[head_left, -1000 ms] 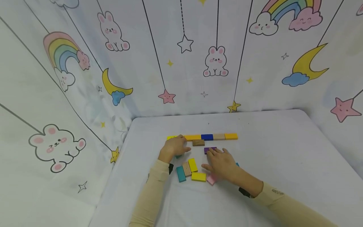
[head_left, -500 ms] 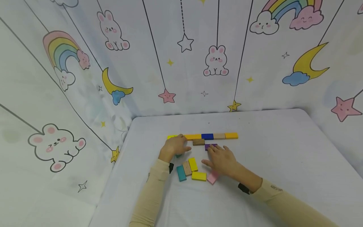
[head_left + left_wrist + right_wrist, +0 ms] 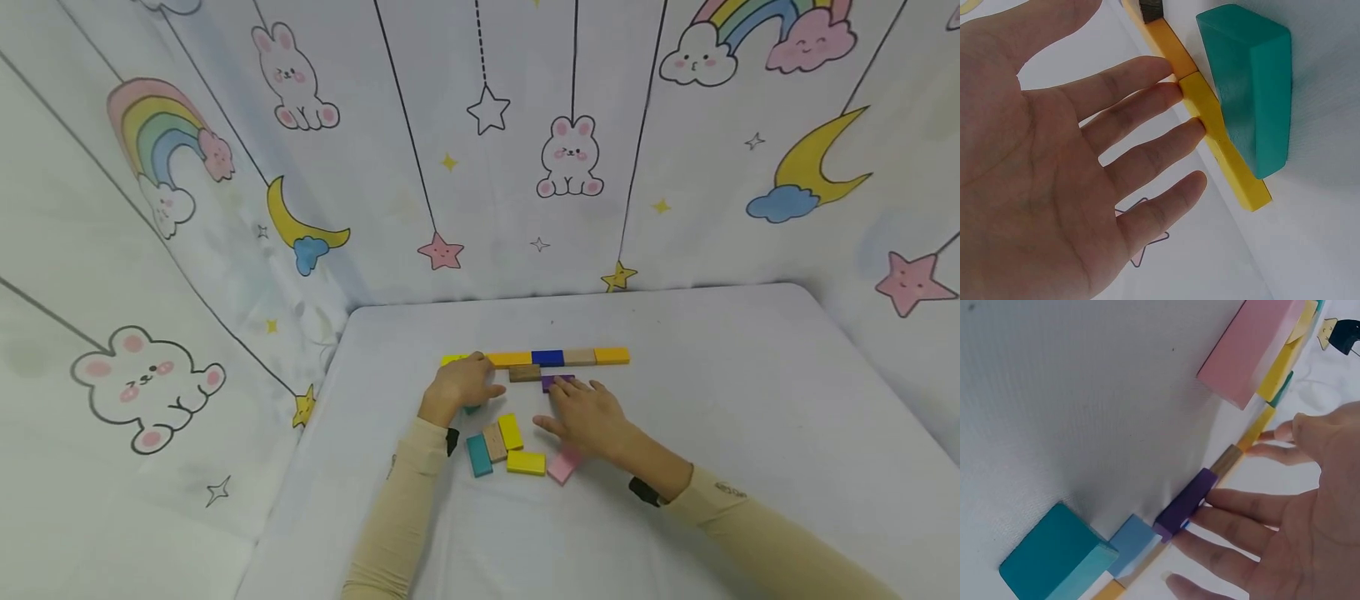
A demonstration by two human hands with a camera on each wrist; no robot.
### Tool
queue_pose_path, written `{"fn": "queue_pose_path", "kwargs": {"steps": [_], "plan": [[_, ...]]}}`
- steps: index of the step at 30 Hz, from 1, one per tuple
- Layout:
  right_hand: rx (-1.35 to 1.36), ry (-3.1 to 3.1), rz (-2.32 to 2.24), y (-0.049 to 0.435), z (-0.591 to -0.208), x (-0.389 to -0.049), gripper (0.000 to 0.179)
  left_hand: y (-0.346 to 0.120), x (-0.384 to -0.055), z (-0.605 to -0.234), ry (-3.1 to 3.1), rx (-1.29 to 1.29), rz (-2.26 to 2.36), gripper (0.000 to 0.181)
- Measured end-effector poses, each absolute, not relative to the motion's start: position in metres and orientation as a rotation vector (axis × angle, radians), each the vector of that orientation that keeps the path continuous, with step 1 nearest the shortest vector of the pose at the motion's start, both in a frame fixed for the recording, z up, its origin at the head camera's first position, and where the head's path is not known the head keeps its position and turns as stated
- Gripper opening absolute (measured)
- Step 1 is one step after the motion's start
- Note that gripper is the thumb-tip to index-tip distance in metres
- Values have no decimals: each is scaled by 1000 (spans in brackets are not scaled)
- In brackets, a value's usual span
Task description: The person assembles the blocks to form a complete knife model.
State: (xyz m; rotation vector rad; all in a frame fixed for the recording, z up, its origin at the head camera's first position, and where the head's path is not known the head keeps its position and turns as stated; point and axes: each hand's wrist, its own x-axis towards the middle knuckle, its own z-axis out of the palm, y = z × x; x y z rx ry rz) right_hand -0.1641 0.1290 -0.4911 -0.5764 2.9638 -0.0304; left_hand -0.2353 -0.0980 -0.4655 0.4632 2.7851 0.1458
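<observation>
My left hand (image 3: pixel 459 390) reaches to the left end of a row of blocks. In the left wrist view its fingers are straight, their tips at the yellow block (image 3: pixel 1225 156) and the orange block (image 3: pixel 1169 47); a teal block (image 3: pixel 1250 81) stands beside them. My right hand (image 3: pixel 592 421) lies with fingers extended, fingertips on a purple block (image 3: pixel 557 384). This block sits close to the right end of a brown block (image 3: pixel 524 373), which lies just in front of the row. Under the right hand a pink block (image 3: pixel 564 466) is partly hidden.
The row continues with a dark blue block (image 3: pixel 547 358), a tan block (image 3: pixel 579 357) and an orange block (image 3: pixel 612 356). Nearer lie a teal block (image 3: pixel 479 456) and a yellow block (image 3: pixel 527 463). A light blue block (image 3: pixel 1132 547) shows in the right wrist view. A patterned curtain (image 3: pixel 510 183) hangs behind.
My right hand has pushed the purple block away from me, up toward the row and the end of the brown block. The left hand has stayed in place.
</observation>
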Motion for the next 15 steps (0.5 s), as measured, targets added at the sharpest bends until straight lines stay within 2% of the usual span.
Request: {"fn": "queue_pose_path", "kwargs": {"steps": [15], "plan": [[-573, 2974, 1, 132, -495, -172, 80, -98, -235, -466, 2794, 471, 157, 59]]}}
